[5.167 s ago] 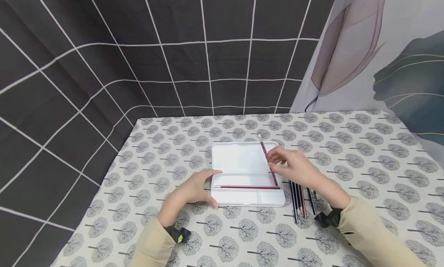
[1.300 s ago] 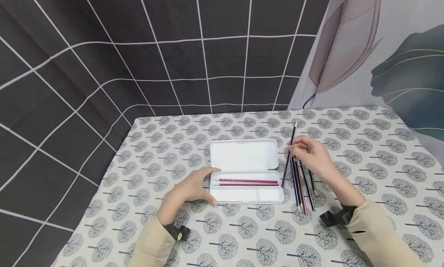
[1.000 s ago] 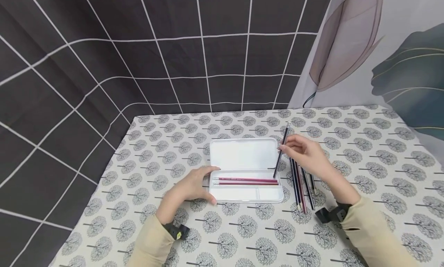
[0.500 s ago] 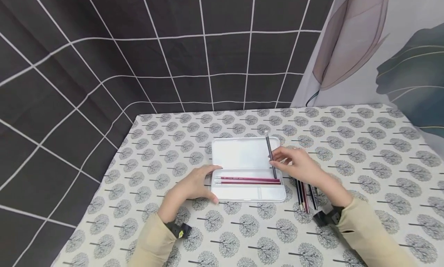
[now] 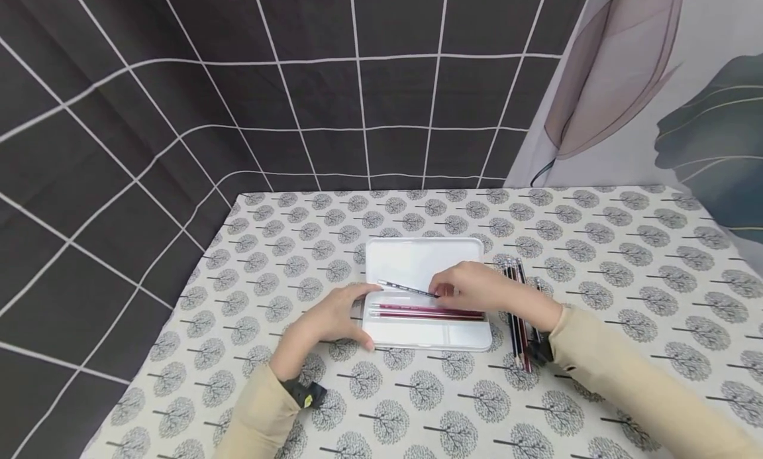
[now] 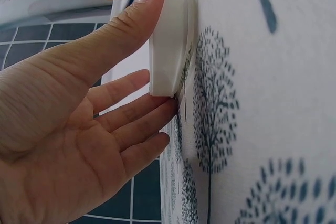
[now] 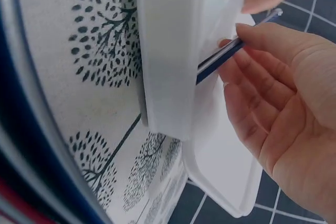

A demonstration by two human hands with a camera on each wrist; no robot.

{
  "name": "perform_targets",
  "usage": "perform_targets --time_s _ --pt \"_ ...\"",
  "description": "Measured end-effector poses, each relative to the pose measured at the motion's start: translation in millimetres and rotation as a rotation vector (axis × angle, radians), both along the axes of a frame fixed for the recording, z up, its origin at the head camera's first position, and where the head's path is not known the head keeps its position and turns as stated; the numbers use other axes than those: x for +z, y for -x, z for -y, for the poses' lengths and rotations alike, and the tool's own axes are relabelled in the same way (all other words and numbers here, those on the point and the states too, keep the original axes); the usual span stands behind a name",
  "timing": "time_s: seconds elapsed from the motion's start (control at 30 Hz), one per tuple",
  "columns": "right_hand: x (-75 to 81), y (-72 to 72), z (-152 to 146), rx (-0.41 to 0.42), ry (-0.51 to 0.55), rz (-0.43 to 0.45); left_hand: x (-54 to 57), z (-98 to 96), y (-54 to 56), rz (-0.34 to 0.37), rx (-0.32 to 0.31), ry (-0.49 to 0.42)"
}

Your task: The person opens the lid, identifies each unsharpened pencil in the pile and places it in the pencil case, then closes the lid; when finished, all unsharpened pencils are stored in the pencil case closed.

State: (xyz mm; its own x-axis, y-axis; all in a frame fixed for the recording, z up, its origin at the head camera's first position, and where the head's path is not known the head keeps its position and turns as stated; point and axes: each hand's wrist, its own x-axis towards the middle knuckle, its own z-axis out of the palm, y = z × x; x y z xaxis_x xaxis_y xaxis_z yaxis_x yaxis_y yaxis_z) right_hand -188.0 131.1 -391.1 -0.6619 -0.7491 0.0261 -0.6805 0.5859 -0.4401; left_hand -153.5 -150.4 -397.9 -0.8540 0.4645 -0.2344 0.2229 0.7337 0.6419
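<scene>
A white pencil case (image 5: 405,336) lies on the table with its lid (image 5: 417,255) folded back. Two dark red pencils (image 5: 417,308) rest lengthwise in its long compartment. My right hand (image 5: 473,285) pinches a dark pencil (image 5: 407,288) between thumb and fingertips, tilted over the compartment near the hinge, white end to the left. In the right wrist view this dark pencil (image 7: 220,59) crosses the case's wall, its far part hidden behind it. My left hand (image 5: 330,318) braces the case's left end; in the left wrist view its thumb lies along the wall, other fingers fairly straight at the corner.
Several black and red pencils (image 5: 517,323) lie in a loose bunch to the right of the case, partly under my right forearm. A tree-patterned cloth (image 5: 334,260) covers the table. A dark gridded curtain (image 5: 322,95) hangs behind.
A second red pencil has come into the case. My right hand has taken a dark pencil from the bunch, carried it left and tipped it nearly level. My left hand stays in place.
</scene>
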Motion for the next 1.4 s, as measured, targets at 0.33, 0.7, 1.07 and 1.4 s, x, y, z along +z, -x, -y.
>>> perform_targets --time_s 0.33,0.7,1.07,1.4 --pt "0.6 3.4 14 0.061 -0.113 -0.057 3.3 1.9 -0.9 -0.003 0.000 0.026" --pt "-5.7 0.5 9 0.126 -0.111 -0.156 -5.1 -0.6 0.4 0.008 -0.002 0.007" --pt "-2.9 -10.1 -6 0.032 0.081 -0.065 -1.8 2.8 1.3 0.005 0.018 -0.002" --pt "0.5 -36.9 -54 -0.144 0.243 0.063 -3.8 1.4 3.4 -0.001 -0.001 0.006"
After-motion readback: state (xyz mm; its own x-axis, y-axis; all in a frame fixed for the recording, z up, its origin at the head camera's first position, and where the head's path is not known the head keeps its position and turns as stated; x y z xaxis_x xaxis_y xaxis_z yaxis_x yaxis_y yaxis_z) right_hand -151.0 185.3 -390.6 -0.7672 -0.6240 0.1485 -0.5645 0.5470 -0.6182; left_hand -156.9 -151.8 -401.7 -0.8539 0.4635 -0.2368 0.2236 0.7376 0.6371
